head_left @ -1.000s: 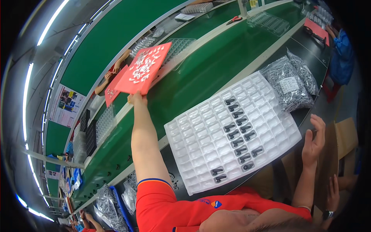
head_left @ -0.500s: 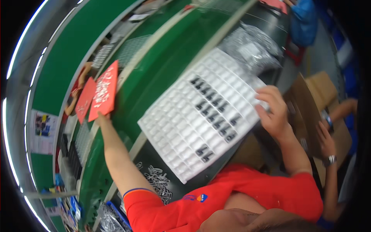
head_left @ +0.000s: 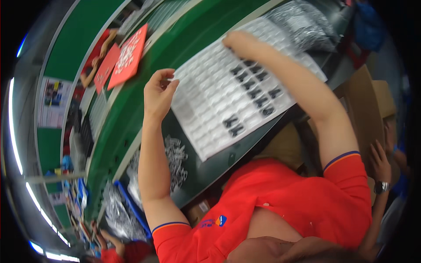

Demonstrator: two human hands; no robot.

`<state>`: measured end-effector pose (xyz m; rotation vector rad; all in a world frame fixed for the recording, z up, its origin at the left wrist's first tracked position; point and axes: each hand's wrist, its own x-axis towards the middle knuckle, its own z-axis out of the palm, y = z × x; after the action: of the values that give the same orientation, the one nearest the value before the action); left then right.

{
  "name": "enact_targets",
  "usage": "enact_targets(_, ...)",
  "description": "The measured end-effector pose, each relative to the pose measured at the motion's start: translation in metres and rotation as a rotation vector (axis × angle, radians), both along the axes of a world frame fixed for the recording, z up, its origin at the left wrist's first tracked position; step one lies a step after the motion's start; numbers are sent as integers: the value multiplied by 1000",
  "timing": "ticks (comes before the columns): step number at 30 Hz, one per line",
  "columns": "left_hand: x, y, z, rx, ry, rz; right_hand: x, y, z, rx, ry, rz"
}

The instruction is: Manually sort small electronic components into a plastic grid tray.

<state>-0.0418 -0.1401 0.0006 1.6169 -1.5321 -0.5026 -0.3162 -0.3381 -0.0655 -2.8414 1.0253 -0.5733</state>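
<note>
Ceiling tubes (head_left: 12,127) glare at left; blurred, edges curved.

A dark surface (head_left: 218,168) carries a white compartmented tray (head_left: 197,118) that spreads beneath the right hand (head_left: 241,44) and to the right of the left hand (head_left: 160,94). Loose grey metal parts (head_left: 176,160) lie nearer the body than the left hand; a clear bag (head_left: 302,28) sits right of the right hand.
</note>
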Motion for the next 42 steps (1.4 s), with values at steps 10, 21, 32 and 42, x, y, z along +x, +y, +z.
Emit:
enact_targets(10,76,125,-31,267,-381,258,18,2,-4,-260,172,46)
enact_targets(21,99,155,-50,252,-451,35,49,-6,-7,10,-139,-70)
enact_targets(32,60,140,-41,269,-405,-3,22,26,26,-25,27,-138)
enact_targets(42,46,143,-36,81,-529,84,24,-21,3,55,-291,-50)
